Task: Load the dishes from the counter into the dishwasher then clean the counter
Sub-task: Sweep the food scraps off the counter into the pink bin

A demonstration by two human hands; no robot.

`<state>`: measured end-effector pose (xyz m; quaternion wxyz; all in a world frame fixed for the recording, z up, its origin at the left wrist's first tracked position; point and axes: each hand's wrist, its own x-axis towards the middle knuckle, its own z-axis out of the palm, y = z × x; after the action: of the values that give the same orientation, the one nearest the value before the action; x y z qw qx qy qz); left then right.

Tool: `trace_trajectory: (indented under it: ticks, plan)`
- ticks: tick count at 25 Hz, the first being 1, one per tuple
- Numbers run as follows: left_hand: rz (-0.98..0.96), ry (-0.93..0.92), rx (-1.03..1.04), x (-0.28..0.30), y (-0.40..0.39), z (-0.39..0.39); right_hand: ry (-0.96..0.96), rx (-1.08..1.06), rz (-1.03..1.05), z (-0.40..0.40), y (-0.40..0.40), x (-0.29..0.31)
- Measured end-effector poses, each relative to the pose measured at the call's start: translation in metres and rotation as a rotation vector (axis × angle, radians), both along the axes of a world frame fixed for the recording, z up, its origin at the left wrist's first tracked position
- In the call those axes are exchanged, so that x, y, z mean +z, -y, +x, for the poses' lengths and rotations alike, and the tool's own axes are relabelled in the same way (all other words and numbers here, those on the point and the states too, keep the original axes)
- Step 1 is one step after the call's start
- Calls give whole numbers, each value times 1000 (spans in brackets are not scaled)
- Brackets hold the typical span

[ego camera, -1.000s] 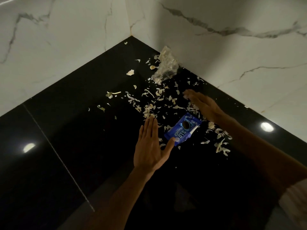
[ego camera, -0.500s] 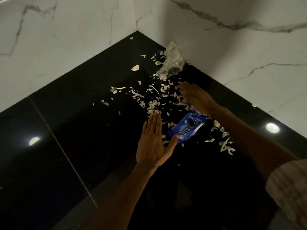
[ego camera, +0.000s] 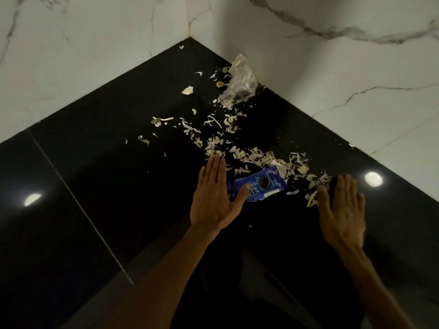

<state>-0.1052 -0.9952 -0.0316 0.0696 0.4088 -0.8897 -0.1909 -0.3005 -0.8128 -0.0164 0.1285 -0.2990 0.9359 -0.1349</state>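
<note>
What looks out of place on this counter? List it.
Pale peel scraps lie scattered over the black counter. A blue wrapper lies among them, against the left hand. A crumpled clear bag sits by the wall.

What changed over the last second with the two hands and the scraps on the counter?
The right hand swept back from the wall side toward the person, dragging the pale scraps into a tighter band just behind the blue Oreo wrapper. Neither hand gripped anything. The left hand stayed flat, its thumb against the wrapper, and the clear plastic bag stayed by the wall.
</note>
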Motion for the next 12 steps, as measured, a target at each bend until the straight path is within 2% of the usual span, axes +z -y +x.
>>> trace_trajectory:
  ticks: [4,7,8,9,12]
  plan:
    - [-10,19,20,-1,-1,0,75,148,-68,40,60,0]
    - [-15,37,14,-3,-2,-1,377,135,-306,48,61,14]
    - [-14,32,20,-3,-2,0,398,104,-338,52,47,16]
    - [-12,23,25,-2,-2,0,340,88,-297,59,30,16]
    - [0,4,17,-1,-1,0,-4,167,68,104,-20,1]
